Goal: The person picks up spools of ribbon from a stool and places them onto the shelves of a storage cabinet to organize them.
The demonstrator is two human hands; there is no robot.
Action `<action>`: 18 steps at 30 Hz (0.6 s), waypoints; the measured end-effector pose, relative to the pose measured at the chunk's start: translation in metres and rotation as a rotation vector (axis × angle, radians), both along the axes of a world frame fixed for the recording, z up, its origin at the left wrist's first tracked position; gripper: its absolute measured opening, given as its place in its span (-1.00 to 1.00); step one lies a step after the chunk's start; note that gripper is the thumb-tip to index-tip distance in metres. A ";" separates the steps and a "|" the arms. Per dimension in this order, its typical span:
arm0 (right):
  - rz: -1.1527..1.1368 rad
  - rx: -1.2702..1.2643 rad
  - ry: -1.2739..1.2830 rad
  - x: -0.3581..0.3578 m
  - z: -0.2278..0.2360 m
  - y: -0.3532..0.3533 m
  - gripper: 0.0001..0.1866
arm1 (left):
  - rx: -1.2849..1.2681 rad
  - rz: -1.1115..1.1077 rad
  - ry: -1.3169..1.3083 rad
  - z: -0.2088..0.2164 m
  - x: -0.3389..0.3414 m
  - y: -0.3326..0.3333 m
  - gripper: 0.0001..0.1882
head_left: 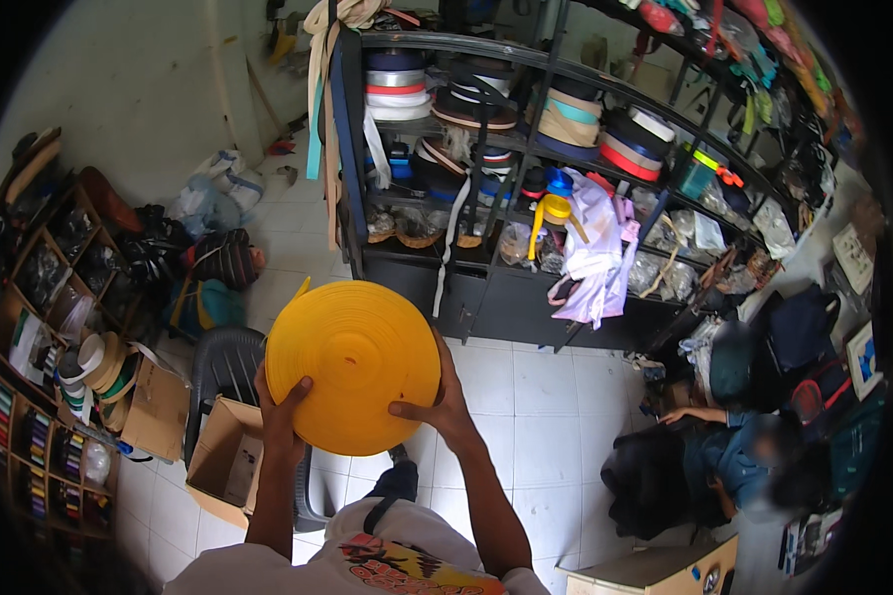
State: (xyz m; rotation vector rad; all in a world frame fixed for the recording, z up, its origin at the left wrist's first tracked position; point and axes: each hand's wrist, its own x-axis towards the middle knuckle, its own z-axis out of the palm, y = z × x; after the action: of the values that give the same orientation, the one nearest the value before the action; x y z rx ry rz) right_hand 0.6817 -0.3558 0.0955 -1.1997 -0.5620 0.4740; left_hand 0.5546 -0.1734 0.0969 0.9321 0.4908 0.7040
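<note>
A large flat roll of yellow webbing [352, 332] is held up in front of me between both hands. My left hand [280, 402] grips its lower left edge, with the thumb laid on the face of the roll. At the lower right edge, my right hand [442, 402] clasps it the same way, thumb on the face. Most of my other fingers are hidden behind the roll. A short loose end of the webbing sticks out at the upper left.
Ahead stands a black shelf rack [417, 42] stacked with webbing rolls [397, 87] and bags. A black chair [223, 357] and an open cardboard box [218, 461] are at my left, near thread racks [40, 446]. A person [734, 456] sits at the right beside another box [655, 573].
</note>
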 end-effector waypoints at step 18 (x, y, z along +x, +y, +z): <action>-0.190 0.054 -0.417 0.328 0.127 0.058 0.49 | 0.157 -0.477 -0.603 0.157 0.303 0.113 -0.40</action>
State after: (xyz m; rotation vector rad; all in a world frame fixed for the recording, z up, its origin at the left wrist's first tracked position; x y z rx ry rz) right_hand 1.0093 -0.2975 0.2225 -1.2928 -0.8017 0.0427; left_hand 0.8577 -0.0604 0.2536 0.8845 -0.3176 0.5510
